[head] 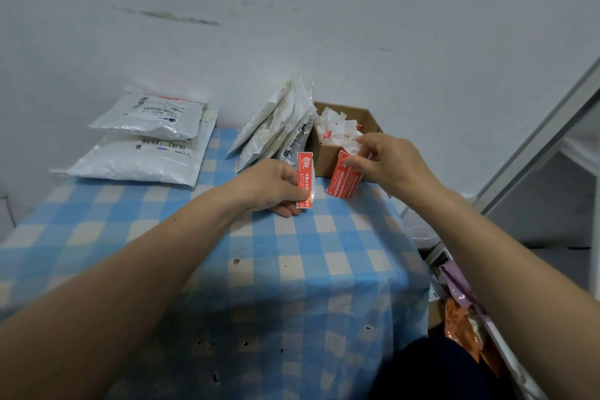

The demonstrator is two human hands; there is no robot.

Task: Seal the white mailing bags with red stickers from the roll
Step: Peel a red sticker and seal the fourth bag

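Over the blue-checked cloth bench (292,269), the left hand (272,187) has its grip pinched on a red rectangular paper sticker (305,180); the right hand (386,159) has its grip curled round the red sticker roll (342,183).

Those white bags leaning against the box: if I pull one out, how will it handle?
Probably floppy: the leaning bags look thin and crinkled, sagging against the cardboard box. Likely light, being slim; the neighbours may slide once one leaves.

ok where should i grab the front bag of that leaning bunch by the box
Probably by its lower left edge, coming from the left. The front mailing bag leans toward the cardboard box, so that edge is free, while the other bags crowd its right side.
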